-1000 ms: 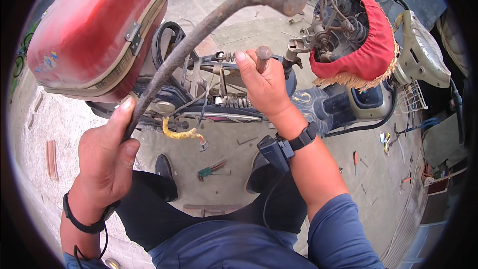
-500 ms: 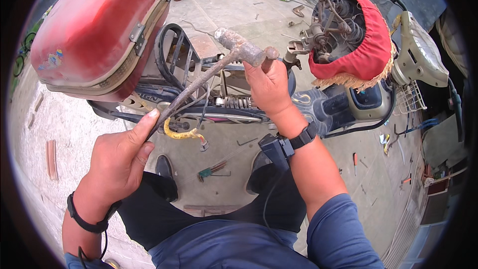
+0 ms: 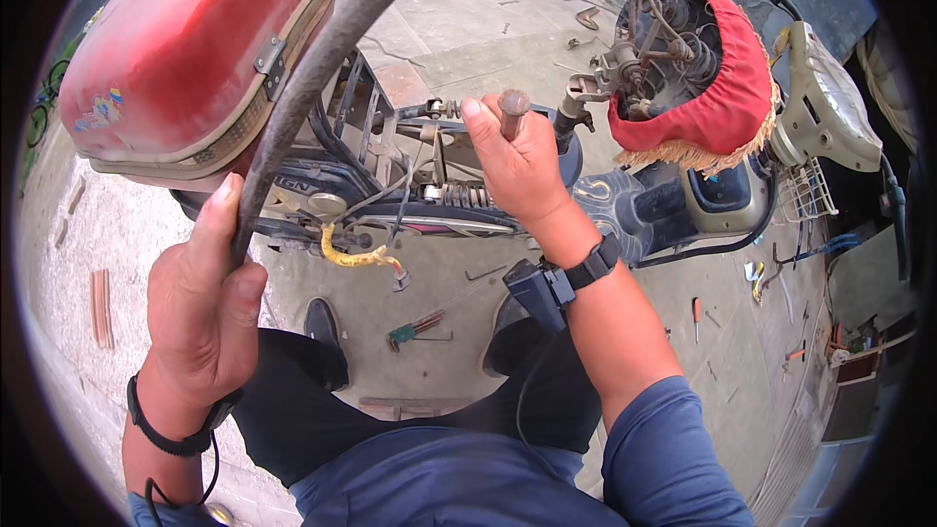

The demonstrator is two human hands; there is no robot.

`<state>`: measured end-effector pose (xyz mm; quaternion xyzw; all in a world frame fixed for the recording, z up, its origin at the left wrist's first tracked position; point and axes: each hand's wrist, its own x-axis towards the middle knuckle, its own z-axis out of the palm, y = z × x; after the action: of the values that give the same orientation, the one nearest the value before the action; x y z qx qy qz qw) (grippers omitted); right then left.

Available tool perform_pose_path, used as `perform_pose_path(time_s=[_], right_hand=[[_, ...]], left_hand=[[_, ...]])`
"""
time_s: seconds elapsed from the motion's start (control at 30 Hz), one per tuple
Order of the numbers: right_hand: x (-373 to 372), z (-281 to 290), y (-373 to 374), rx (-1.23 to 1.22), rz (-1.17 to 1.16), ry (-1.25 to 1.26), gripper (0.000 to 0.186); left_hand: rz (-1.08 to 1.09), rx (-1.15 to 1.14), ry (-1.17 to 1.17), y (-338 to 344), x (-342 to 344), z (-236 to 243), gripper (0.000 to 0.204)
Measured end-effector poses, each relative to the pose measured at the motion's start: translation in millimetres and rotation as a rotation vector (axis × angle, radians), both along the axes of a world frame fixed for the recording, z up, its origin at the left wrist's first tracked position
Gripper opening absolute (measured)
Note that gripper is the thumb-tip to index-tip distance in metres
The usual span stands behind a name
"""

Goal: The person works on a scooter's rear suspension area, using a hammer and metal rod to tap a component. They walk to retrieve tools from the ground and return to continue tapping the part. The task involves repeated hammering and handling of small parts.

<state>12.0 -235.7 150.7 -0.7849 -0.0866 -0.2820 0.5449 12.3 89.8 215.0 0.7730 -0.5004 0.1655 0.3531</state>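
My left hand (image 3: 200,307) is closed around the hammer's brown handle (image 3: 307,93), which slants up past the top edge; the hammer's head is out of sight. My right hand (image 3: 524,174) grips a rusty metal rod (image 3: 513,107), upright, its broad flat head showing above the fist. The rod's lower end is hidden by that hand. Under the right fist lies the stripped frame of a scooter (image 3: 439,193), with a spring shock absorber (image 3: 459,197) just left of the hand. A yellow-wrapped cable (image 3: 346,256) dangles from the near side.
A red top box (image 3: 185,59) rises at the left. On the right stands a tipped-up seat with a red fringed cover (image 3: 732,78), close to the handlebar housing (image 3: 825,107). On the floor lie a hex key set (image 3: 415,329) and an orange-handled screwdriver (image 3: 696,317).
My left hand has swung the hammer up, so its head has left the rod and the view. The right hand keeps hold of the rod in nearly the same place.
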Motion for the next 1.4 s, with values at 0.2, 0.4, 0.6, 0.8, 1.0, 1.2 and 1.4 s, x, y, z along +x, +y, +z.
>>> perform_pose_path(time_s=[0.2, 0.4, 0.6, 0.8, 1.0, 1.2, 1.4], right_hand=[[-4.5, 4.7, 5.7, 0.038, 0.006, 0.010, 0.026], [-2.4, -0.3, 5.9, 0.022, 0.018, 0.017, 0.029], [-4.7, -8.0, 3.4, -0.092, -0.055, -0.029, 0.033], [-9.0, 10.7, -6.3, 0.112, -0.035, -0.004, 0.037], [-15.6, 9.3, -7.6, 0.095, -0.039, 0.034, 0.041], [-13.8, 6.3, -6.1, 0.127, -0.005, 0.040, 0.039], [-9.6, 2.8, -7.2, 0.171, 0.026, 0.044, 0.038]], left_hand=[[-0.028, 0.208, 0.041, -2.9, 5.2, -4.6, 0.062], [-0.007, 0.051, -0.079, -3.0, -2.5, -5.3, 0.058], [-0.008, 0.113, -0.045, -1.7, 0.1, -2.5, 0.058], [-0.016, 0.066, -0.015, 4.1, 0.7, -12.5, 0.055], [-0.021, 0.054, 0.002, -0.5, -3.7, -20.6, 0.054], [-0.026, 0.054, -0.007, -5.2, -5.3, -18.2, 0.053], [-0.040, 0.049, 0.014, -9.9, -4.9, -19.2, 0.054]])
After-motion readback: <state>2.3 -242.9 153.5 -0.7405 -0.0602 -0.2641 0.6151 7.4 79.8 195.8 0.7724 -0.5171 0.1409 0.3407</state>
